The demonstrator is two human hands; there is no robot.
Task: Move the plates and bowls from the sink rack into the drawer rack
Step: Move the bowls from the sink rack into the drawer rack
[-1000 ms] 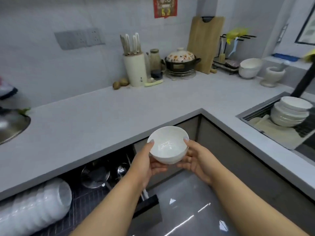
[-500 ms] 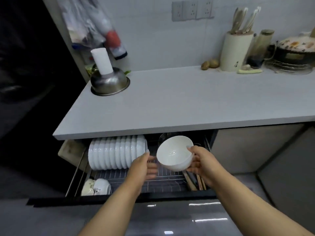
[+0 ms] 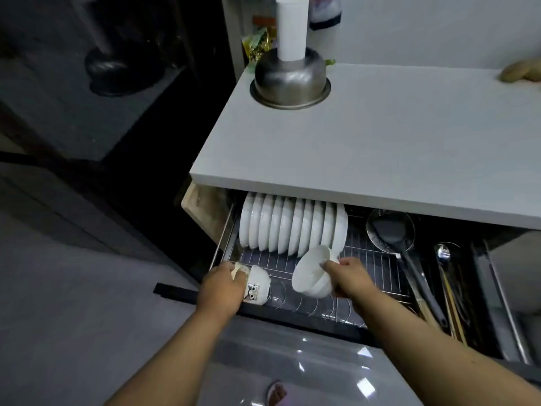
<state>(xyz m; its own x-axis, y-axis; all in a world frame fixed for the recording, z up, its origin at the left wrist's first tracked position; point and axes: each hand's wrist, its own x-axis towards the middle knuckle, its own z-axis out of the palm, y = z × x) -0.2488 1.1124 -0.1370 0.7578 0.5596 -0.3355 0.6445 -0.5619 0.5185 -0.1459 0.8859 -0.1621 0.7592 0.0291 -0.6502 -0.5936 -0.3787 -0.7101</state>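
Observation:
The pulled-out drawer rack [image 3: 374, 271] holds a row of several white plates [image 3: 292, 227] standing on edge at its back left. My right hand [image 3: 348, 278] grips a plain white bowl [image 3: 311, 273], tilted on its side just above the wire rack in front of the plates. My left hand [image 3: 224, 287] rests on a small patterned bowl [image 3: 257, 284] lying at the rack's front left corner, fingers curled over a cream bowl behind it. The sink rack is out of view.
A slotted ladle [image 3: 392, 230], black spatula and chopsticks [image 3: 450, 300] lie in the drawer's right side. The grey countertop [image 3: 380, 142] overhangs the drawer, with an upturned steel bowl [image 3: 289, 77] and white cylinder on it. A wooden board [image 3: 202, 209] stands left of the drawer.
The view swung from the sink corner down to the drawer. My right hand lowered the white bowl into the rack; my left hand let go of it and reached the small bowls at front left.

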